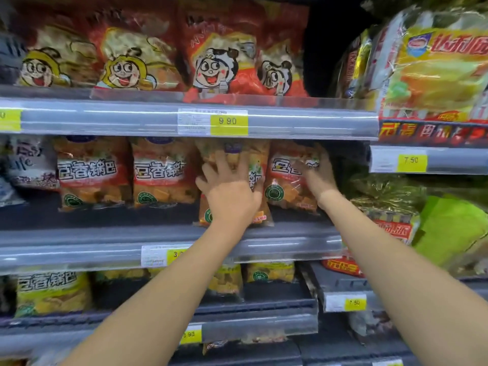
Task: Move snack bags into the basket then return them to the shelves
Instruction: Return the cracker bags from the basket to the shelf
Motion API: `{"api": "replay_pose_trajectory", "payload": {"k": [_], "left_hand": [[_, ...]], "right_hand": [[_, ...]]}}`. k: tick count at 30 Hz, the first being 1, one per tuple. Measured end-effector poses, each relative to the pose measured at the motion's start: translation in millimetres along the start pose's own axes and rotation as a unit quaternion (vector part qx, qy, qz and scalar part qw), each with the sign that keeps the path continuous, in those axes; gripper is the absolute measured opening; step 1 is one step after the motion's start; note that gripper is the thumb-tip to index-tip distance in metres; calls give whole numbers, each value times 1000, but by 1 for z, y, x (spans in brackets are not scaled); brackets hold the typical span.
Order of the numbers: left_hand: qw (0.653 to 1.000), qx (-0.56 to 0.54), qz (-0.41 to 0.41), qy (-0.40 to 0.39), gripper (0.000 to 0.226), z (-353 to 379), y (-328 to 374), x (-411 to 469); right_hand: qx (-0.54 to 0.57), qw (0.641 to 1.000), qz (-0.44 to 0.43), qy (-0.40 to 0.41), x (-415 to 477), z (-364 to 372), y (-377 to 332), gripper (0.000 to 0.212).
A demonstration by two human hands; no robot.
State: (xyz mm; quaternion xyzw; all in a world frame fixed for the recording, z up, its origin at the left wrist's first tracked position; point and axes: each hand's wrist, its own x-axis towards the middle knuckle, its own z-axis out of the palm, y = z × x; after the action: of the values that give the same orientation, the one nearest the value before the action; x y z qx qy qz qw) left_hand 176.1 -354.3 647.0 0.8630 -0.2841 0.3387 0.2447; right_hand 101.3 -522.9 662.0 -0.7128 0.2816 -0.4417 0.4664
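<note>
Snack bags of the orange kind were what we had under both hands, on the middle shelf (pixel 105 233). Our left fingers (pixel 220 165) lay spread and flat against the front of one orange snack bag (pixel 257 178), with nothing curled round it, and the left hand (pixel 229 192) covered most of its face. That bag stood nearer the shelf's front edge than its neighbours, its bottom seam almost at the lip.

On the other side, the thumb (pixel 299 165) lay across the front of the neighbouring bag (pixel 285 191). The other fingers were blurred at that bag's right edge, and we could not tell whether they curled behind it or only rested there. The right hand (pixel 318 178) sat high on that bag, and both forearms reached up from below.

Two more orange bags (pixel 92 173) stood upright to the left, set further back, and yellow bags (pixel 52 294) filled the shelf beneath. No basket was in view.

We judged the slip to be the main risk. A flat palm on glossy film has no real hold, so if we let up or pushed off-centre, the forward bag could slide over the lip and drop towards the lower shelf. Pressing harder would likely crush the pieces inside. An uneven push could also tip it sideways into the neighbouring bag, which touched it, and knock that one askew.
</note>
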Motion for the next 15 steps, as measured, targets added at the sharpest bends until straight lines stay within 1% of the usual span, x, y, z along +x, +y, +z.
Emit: {"api": "replay_pose_trajectory", "payload": {"k": [2,7,9,13,15], "left_hand": [[1000,2,-4,18,64,8,4,-1],[997,-22,-10,72,64,18,4,2],[996,-28,-9,80,64,21,3,1],[998,-25,-24,60,65,19,3,6],[999,-6,-32,2,70,11,6,6]], "right_hand": [[-4,1000,-21,-17,2,-1,4,82],[-9,998,-59,-23,-4,-2,13,79],[-11,997,-70,-38,-4,-2,17,81],[-3,995,-52,-82,-3,-7,15,90],[-12,996,-34,-84,-4,-9,11,97]]}}
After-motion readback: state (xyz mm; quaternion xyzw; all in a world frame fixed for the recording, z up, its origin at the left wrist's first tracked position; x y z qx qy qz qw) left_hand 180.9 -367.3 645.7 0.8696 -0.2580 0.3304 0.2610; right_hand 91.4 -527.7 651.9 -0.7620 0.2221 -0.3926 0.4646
